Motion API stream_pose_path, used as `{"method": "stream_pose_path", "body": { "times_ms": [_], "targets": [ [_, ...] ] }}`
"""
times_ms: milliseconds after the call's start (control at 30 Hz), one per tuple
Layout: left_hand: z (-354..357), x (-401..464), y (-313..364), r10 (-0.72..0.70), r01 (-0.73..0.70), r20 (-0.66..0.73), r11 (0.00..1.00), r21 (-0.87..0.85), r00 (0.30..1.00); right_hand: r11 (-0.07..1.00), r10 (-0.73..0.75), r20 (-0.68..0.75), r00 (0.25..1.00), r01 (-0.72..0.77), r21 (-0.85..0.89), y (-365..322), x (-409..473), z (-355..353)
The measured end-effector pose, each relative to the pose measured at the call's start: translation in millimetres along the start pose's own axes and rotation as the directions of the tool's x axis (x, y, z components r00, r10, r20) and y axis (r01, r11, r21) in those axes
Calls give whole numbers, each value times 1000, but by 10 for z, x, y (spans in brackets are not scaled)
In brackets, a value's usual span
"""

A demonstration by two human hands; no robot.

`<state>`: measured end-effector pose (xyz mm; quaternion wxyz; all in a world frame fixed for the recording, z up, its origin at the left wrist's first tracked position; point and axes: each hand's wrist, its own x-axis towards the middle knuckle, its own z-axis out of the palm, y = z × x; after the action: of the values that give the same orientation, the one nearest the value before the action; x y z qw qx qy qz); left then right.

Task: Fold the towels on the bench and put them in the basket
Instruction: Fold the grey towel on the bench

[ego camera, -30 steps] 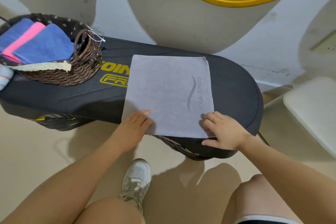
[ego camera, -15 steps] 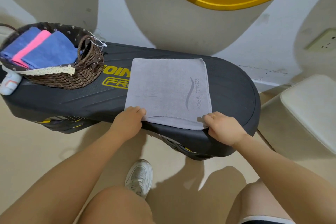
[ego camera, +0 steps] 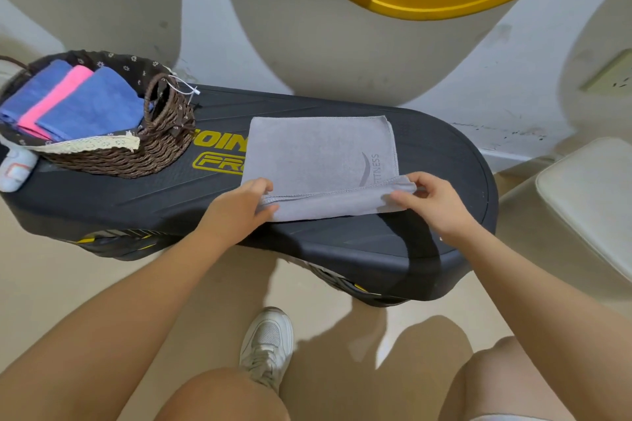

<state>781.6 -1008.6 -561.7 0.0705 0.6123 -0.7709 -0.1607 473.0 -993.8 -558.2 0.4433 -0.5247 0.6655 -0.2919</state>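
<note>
A grey towel (ego camera: 318, 154) with a printed logo lies on the black bench (ego camera: 437, 161). Its near edge is lifted and rolled back over itself. My left hand (ego camera: 239, 208) pinches the near left corner of the towel. My right hand (ego camera: 431, 202) pinches the near right corner. A brown woven basket (ego camera: 136, 157) stands on the bench's left end. It holds folded blue towels (ego camera: 89, 106) and a pink towel (ego camera: 58, 96).
A white padded seat (ego camera: 588, 202) stands to the right of the bench. A white object (ego camera: 15, 169) lies by the basket at the left. The wall rises right behind the bench. My shoe (ego camera: 268, 345) and knees are on the floor side below.
Both hands went from lying at the towel's hanging near edge to pinching its corners. The near edge has been lifted off the bench front and carried away from me over the towel.
</note>
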Motion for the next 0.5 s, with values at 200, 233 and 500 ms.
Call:
{"method": "stream_pose_path", "body": {
  "times_ms": [200,233,500],
  "targets": [
    [-75,-60,-188,-46,33,-44,970,-242,998,995,57,83,995,-64,82,-43,-11,-137],
    [-106,-79,-210,-66,59,-13,944,-326,998,993,81,136,987,-91,68,-57,-20,-175],
    [-337,-11,-179,-144,252,247,832,-494,958,939,306,407,861,-202,-280,-171,19,-317]
  ]
}}
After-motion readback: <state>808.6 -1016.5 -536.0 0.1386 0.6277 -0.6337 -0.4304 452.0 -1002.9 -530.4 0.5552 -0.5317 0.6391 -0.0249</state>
